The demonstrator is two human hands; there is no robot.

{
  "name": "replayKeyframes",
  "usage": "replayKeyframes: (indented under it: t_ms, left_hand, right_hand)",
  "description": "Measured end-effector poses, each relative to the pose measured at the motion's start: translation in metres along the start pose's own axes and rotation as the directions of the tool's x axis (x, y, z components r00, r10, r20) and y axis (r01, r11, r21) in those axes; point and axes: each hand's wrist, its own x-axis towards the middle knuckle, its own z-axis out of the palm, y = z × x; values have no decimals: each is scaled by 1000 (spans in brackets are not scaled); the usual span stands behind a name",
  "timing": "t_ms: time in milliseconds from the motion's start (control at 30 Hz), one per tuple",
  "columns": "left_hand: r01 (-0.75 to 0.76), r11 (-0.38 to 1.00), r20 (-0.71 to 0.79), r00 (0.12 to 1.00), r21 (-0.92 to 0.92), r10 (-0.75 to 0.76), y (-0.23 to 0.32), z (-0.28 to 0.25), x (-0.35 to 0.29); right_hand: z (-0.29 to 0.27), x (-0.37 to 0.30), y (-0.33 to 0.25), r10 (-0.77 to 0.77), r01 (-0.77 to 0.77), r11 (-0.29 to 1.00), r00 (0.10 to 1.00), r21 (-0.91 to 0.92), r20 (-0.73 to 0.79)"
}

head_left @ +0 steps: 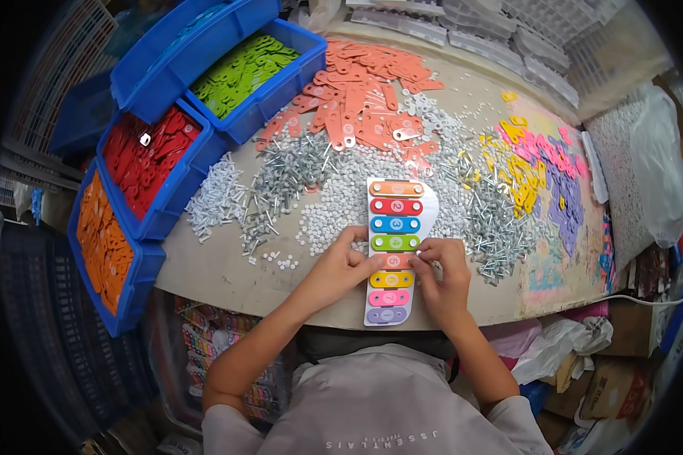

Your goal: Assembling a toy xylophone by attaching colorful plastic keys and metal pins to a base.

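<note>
A toy xylophone (395, 299) with a white base and a column of coloured bars lies on the table edge in front of me. My left hand (343, 267) grips its left side, thumb pressed on the left end of the coral bar (393, 262). At that bar's right end, the fingertips of my right hand (444, 274) are pinched together; whatever is between them is hidden. White caps sit on the ends of the upper bars, such as the green bar (395, 243). Below, the yellow bar (391, 280), pink bar and purple bar show small dark holes instead.
Behind the xylophone spread white caps (349, 182), metal screws (284, 171) and coral bars (357, 98). Blue bins (239, 125) of green, red and orange bars line the left. Yellow bars (525, 189), pink and purple bars (563, 205) lie right, beside a clear plastic bag (660, 167).
</note>
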Motion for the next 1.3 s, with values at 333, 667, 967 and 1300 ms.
replayKeyframes:
  t_ms: [333, 667, 967, 1300]
  left_hand:
    - [32, 984, 102, 993, 177, -51, 18, -6, 5]
    - [65, 970, 135, 986, 234, -99, 35, -10, 14]
    - [-5, 995, 167, 986, 96, -11, 24, -6, 16]
    - [-104, 460, -297, 635, 882, 713, 42, -90, -20]
  right_hand:
    - [-5, 3, -5, -267, 267, 939, 963, -217, 29]
    - [-20, 16, 8, 540, -861, 415, 493, 293, 682]
    - [-11, 18, 4, 493, -870, 348, 488, 351, 720]
    - [3, -41, 13, 539, -490, 556, 827, 671, 157]
